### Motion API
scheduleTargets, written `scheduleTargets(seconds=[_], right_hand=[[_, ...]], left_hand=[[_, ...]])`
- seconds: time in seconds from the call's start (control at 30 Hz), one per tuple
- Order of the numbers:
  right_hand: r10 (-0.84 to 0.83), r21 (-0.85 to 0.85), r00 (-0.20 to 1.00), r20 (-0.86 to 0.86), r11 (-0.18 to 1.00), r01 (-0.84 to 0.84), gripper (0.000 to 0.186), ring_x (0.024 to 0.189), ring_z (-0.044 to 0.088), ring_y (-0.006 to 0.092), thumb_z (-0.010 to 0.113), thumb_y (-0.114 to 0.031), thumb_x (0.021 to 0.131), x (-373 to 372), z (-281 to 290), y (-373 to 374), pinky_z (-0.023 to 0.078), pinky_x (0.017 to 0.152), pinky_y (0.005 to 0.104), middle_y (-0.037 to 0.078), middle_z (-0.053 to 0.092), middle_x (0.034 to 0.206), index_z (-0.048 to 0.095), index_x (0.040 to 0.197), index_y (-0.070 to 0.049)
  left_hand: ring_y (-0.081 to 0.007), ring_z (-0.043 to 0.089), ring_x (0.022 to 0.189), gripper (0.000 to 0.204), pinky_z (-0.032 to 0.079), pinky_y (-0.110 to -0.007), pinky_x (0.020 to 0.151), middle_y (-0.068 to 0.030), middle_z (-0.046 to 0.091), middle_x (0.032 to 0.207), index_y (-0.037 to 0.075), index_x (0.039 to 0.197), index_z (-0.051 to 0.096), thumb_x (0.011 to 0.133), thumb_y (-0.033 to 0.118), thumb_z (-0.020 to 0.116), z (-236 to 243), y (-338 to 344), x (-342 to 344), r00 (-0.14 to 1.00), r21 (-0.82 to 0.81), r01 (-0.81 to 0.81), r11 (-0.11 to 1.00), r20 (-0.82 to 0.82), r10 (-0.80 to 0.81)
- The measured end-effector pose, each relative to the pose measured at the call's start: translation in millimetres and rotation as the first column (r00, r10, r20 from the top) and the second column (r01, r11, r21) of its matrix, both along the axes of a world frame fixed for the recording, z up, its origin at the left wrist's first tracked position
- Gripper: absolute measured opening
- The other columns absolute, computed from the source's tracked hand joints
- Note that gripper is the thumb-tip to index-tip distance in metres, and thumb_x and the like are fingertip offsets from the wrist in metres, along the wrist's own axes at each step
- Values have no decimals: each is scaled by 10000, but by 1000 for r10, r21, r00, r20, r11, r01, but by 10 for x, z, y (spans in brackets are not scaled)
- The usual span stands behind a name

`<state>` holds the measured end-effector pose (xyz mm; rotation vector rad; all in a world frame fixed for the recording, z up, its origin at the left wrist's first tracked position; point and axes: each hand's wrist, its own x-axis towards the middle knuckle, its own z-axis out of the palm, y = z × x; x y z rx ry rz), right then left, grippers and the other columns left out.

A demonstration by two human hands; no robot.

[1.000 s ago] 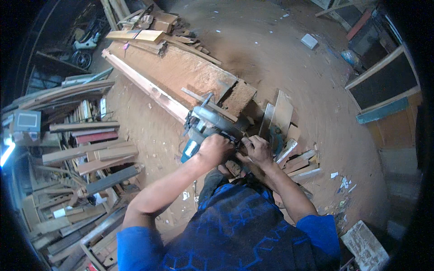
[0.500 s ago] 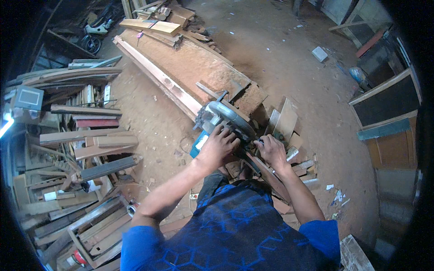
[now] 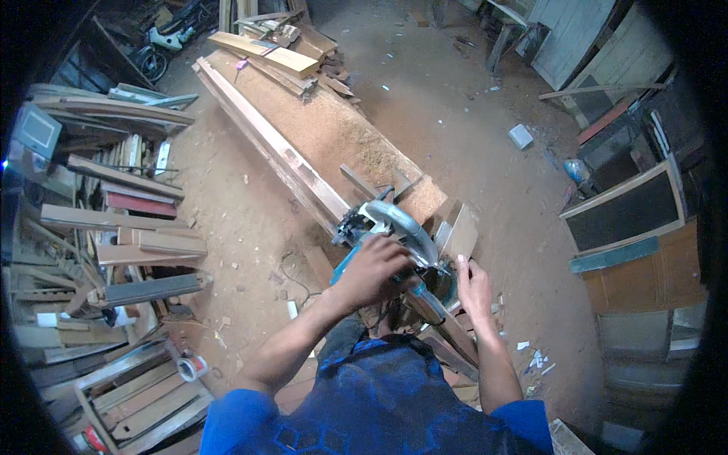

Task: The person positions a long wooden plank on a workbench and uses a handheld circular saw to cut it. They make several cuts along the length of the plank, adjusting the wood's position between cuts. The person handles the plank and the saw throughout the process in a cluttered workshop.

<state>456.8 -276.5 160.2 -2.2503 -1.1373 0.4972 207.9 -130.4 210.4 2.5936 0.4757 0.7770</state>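
Observation:
A circular saw [image 3: 394, 224] with a silver blade guard and a teal body sits at the near end of a long timber beam [image 3: 269, 136]. My left hand [image 3: 371, 267] curls over the top of the saw, its fingers bent and pointing right. The saw's rear handle [image 3: 427, 298] points back toward me, with neither hand on it. Just right of the saw, my right hand [image 3: 473, 287] is raised with the thumb up and its fingers loosely apart, near a flat board [image 3: 460, 231]. I see nothing held in it.
Sawdust covers the long wooden bench [image 3: 303, 114], which bears a stack of offcuts [image 3: 265, 54] at its far end. Timber pieces [image 3: 152, 246] are piled along the left. A power cord [image 3: 299, 282] lies on the dirt floor. Framed panels [image 3: 629, 205] lean at the right.
My right hand has come off the saw and moved right and slightly down. My left hand stays on the saw. The view has shifted a little.

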Motion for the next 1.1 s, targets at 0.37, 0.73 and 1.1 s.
scheduleTargets(seconds=[0.37, 0.73, 1.1], right_hand=[[371, -53, 683, -629, 856, -514, 664, 1145, 678, 260, 843, -424, 878, -838, 383, 813, 512, 1053, 399, 175, 731, 1215, 649, 1324, 28], [390, 55, 865, -316, 918, -393, 550, 1047, 675, 204, 709, -187, 801, -646, 1086, -145, 533, 965, 382, 117, 740, 1141, 669, 1307, 26], [106, -68, 960, -259, 989, -128, 374, 830, 631, 143, 723, -181, 696, 20, 1585, -3136, 532, 789, 340, 50, 683, 890, 689, 1017, 8]], left_hand=[[-170, 723, 685, 606, 566, -336, 683, -133, 769, 921, -70, 1185, 716, 970, 496, 726, -2146, 817, -627, 827, -928, -326, 180, -188, 529], [-123, 660, 734, 391, 542, -275, 614, -41, 716, 877, 0, 1113, 733, 991, 370, 724, -1138, 105, -136, 919, -982, -82, 171, -8, 394], [-144, 706, 667, 428, 567, -311, 623, -111, 747, 897, -56, 1093, 654, 947, 332, 758, -629, -2273, 837, 997, -987, 77, 139, 76, -14]])
